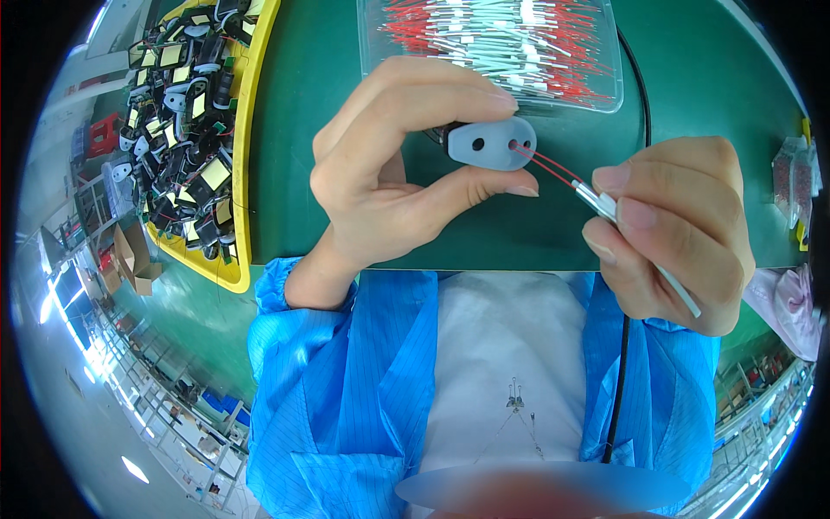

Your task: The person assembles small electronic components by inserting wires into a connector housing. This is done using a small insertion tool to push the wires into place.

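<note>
Between the thumb and fingers of my left hand (380,164) is a small grey plastic housing (494,145) with dark round holes in its face. Its dark rear part is mostly hidden by my fingers. My right hand (679,233) pinches a thin light-coloured tube (596,201) with a metallic-looking tip. Two red wires (553,164) stretch from that tip to a hole at the housing's right end. Whether the wire ends sit inside the hole or only touch it, I cannot tell.
A yellow bin (245,173) at the left holds many black-and-grey assemblies. Behind my hands stands a clear tray (616,97) of red and pale wire leads. A black cable (640,78) runs over the green tabletop (294,69). Small bags (794,177) lie at the far right.
</note>
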### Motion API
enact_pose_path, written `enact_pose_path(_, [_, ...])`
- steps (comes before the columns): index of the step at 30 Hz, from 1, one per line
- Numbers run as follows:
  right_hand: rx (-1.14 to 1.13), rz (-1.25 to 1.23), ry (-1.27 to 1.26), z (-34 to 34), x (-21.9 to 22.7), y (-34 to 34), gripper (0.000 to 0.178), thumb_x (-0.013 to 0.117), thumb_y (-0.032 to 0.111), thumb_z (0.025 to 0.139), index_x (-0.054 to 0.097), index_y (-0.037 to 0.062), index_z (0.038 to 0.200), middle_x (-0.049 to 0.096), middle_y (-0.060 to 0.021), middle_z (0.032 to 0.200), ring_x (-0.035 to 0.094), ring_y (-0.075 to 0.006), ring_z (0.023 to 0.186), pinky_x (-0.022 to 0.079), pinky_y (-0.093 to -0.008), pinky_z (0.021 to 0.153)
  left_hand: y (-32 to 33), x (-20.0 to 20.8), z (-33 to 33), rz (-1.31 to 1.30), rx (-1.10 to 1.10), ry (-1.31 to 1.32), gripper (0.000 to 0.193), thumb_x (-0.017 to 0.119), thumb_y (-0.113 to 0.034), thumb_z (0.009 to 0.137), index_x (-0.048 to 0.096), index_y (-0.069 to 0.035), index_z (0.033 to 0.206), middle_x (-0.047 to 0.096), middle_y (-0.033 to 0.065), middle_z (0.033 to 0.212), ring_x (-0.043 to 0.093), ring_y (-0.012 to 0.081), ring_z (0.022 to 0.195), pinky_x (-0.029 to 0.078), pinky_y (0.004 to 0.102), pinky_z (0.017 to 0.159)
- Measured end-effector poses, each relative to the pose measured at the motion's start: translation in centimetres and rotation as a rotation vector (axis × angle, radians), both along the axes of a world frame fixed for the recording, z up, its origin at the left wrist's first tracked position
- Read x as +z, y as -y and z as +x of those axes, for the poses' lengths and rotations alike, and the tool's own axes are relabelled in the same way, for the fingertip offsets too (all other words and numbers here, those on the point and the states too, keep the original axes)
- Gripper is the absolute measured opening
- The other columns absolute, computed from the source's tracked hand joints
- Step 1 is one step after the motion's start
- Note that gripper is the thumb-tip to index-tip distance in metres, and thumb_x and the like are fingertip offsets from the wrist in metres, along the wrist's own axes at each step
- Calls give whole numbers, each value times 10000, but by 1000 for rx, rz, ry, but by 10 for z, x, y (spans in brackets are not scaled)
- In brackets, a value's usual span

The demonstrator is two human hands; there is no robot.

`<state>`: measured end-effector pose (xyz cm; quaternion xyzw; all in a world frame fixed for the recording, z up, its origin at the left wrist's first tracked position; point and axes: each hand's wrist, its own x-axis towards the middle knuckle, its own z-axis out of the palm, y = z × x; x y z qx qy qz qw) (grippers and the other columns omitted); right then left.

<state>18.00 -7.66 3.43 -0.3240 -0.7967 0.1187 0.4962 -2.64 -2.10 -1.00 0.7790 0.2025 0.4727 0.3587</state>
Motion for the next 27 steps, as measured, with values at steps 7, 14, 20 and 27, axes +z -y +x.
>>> enact_pose_path(7, [-15,-19,-3,-3,-1,0,287,724,33,708,542,24,929,615,-153,859,553,-242,654,444,-302,506,0,-2,-2,5,5,11,503,830,-119,612,564,33,1011,601,189,987,589,250,919,499,325,779])
enact_pose_path(14, [-8,-27,-30,-3,-3,-3,287,729,19,694,548,21,917,617,-150,851,554,-242,661,444,-299,512,-3,-4,0,97,8,-20,460,814,-107,635,573,46,995,601,191,984,590,264,914,496,338,778])
enact_pose_path(20, [122,-108,-78,-1,-13,-13,303,705,-46,680,564,-8,946,623,-174,872,583,-258,688,458,-318,559,-2,-3,2,98,-43,-26,448,803,-115,655,577,59,1001,595,198,982,590,268,905,494,341,767])
enact_pose_path(27, [141,-116,-95,-1,-17,-22,239,698,-26,718,574,-80,915,607,-209,850,580,-261,704,443,-332,579,3,-1,0,47,-68,-31,534,800,-234,668,571,78,1036,584,206,992,588,241,881,491,301,725])
